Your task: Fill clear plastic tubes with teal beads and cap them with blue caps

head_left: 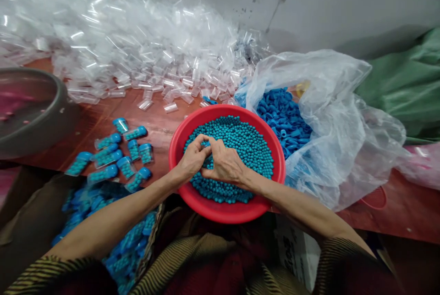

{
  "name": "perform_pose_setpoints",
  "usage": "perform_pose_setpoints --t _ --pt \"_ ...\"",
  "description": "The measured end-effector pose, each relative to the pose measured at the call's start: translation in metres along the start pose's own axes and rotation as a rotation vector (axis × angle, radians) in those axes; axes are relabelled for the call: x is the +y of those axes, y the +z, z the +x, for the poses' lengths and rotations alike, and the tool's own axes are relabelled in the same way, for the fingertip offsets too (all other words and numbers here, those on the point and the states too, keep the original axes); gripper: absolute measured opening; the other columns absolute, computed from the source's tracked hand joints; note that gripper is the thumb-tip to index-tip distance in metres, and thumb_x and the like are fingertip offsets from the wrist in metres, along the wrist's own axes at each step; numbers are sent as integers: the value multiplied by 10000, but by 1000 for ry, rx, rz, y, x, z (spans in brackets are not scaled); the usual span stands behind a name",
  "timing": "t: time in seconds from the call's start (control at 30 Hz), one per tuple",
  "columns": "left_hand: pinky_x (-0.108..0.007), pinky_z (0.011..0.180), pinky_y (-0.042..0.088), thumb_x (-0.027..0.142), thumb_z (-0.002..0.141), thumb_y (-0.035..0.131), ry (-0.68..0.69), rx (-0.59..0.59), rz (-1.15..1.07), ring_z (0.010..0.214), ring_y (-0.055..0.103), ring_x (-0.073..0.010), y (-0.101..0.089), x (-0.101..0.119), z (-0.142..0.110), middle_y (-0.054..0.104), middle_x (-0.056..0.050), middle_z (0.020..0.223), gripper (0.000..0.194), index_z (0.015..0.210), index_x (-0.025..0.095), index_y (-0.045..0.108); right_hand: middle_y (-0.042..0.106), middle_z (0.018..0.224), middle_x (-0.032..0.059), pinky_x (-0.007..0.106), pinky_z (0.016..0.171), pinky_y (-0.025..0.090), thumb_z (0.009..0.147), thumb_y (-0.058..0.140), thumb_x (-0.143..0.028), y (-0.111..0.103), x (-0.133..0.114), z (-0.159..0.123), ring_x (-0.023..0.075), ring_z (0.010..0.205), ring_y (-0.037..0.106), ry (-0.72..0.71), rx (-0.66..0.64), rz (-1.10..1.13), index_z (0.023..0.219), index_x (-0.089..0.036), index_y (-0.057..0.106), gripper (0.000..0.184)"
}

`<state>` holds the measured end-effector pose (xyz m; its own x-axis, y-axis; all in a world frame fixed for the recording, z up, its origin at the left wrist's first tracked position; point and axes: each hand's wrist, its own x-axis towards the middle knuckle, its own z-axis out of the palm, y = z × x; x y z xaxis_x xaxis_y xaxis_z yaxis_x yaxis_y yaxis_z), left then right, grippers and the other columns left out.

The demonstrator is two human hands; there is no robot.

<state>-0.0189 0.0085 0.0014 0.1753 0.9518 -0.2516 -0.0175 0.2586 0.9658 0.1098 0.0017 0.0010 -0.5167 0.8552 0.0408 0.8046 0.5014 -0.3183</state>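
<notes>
A red basin (227,214) holds a heap of small round blue-green beads (240,148). Over the beads my left hand (193,158) is closed, its thumb and fingers pinched together. Beside it my right hand (227,163) has its fingers bent in against the left fingertips and its thumb low near the beads. Whatever is between the fingers of both hands is hidden or too small to name. To the left of the basin lie several blue-capped clear tubes (106,156) filled with beads.
Clear empty tubes (165,61) are piled along the wall. A clear plastic bag (338,120) with blue caps (283,118) stands right of the basin. A grey tub (65,107) sits at left. More filled tubes (127,244) lie below the table edge. Green cloth (405,79) is far right.
</notes>
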Motion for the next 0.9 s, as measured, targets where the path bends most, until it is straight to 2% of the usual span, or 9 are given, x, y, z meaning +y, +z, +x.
perform_pose_setpoints --t 0.13,0.27,0.37,0.43,0.5,0.57,0.67,0.77,0.9 --pt "-182 520 334 325 717 644 26 79 13 551 418 -67 1 2 8 470 62 616 253 857 164 507 505 1116 164 388 727 517 749 605 -381 4 10 10 249 887 578 -24 -7 212 1369 -77 267 769" --pt "-215 516 402 361 745 600 -4 -36 -150 543 478 -87 0 8 6 521 41 698 328 986 180 473 439 1281 166 374 801 505 748 654 -383 -2 29 10 211 925 569 -92 -37 497 1458 -155 101 928" --pt "-235 535 427 356 793 549 87 -21 -27 556 498 -101 -16 15 -12 531 28 727 333 1073 195 468 435 1307 173 372 756 517 773 635 -385 -3 41 2 172 807 570 -21 -23 595 1469 -165 96 908" --pt "-247 637 451 321 816 528 228 115 177 675 537 -119 -36 18 -26 565 3 807 281 1067 199 505 499 1244 164 385 742 520 816 580 -357 0 49 -5 164 745 571 18 -23 587 1451 -163 198 765" --pt "-263 741 447 304 834 504 339 339 411 793 550 -138 -64 14 -38 590 -17 904 248 1059 206 534 574 1143 137 392 746 519 843 539 -329 5 56 -10 174 741 588 9 -41 545 1398 -167 332 615" --pt "-288 795 436 306 845 479 351 579 630 833 553 -159 -96 2 -46 598 -26 939 253 1069 207 542 618 1067 113 390 760 520 857 522 -314 9 58 -11 193 787 610 -32 -55 485 1337 -173 426 510" --pt "-340 843 428 297 843 453 253 798 868 876 562 -205 -140 -24 -54 606 -60 955 274 1066 176 556 634 1045 112 390 790 519 880 504 -297 4 49 -8 213 863 622 -114 28 376 1278 -173 485 418" --pt "-407 899 400 305 846 425 154 909 1065 965 541 -272 -172 -42 -55 602 -135 996 347 1102 112 559 602 1133 148 413 871 489 886 505 -265 -11 20 8 246 1017 585 -262 126 226 1270 -154 485 400" --pt "-419 967 357 375 863 396 155 845 1205 1109 482 -300 -206 -32 -32 543 -184 1182 487 1254 99 485 553 1208 168 442 855 474 844 555 -201 -18 -43 52 279 1059 548 -497 -36 17 1313 -166 438 485"
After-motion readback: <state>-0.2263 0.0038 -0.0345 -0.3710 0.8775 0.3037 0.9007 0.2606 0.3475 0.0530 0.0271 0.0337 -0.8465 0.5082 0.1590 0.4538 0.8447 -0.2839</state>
